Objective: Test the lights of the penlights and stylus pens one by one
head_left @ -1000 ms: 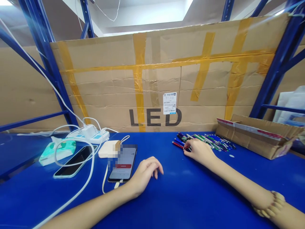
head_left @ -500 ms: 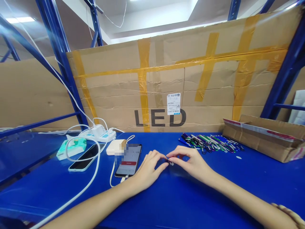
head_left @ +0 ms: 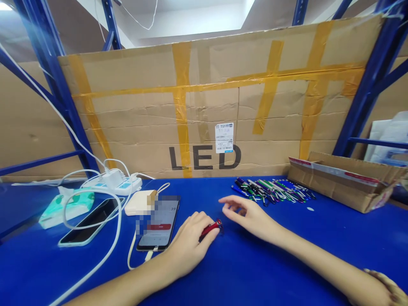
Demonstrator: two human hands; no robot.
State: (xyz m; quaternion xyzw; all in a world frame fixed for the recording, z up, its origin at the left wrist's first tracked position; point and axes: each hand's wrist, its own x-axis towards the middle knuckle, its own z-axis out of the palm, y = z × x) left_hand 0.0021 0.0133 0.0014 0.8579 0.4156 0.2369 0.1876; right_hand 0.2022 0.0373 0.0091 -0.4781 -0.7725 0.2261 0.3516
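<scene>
My left hand (head_left: 194,238) is closed round a slim red stick-like item (head_left: 209,230) with a shiny clip or ring at its right end. The fingers cover much of it, so its exact kind is hard to make out. A short gap to the right, my right hand (head_left: 240,211) hovers over the blue tabletop with fingers apart and nothing in them. Beyond it lies a pile of slim coloured sticks with metal clips (head_left: 270,190), in purple, green, black and blue. A lit phone (head_left: 162,227) rests just left of my left hand.
On the left are a power bank (head_left: 138,203), a second phone (head_left: 95,223), a tissue pack (head_left: 68,204) and a white power strip (head_left: 119,185) with looping cables. An open cardboard box (head_left: 334,182) stands at the right. A large cardboard sheet (head_left: 143,127) closes off the back.
My hands, earlier together over a small item, are now apart. The red item shows in my left hand, and my right hand has opened. The camera view has shifted slightly.
</scene>
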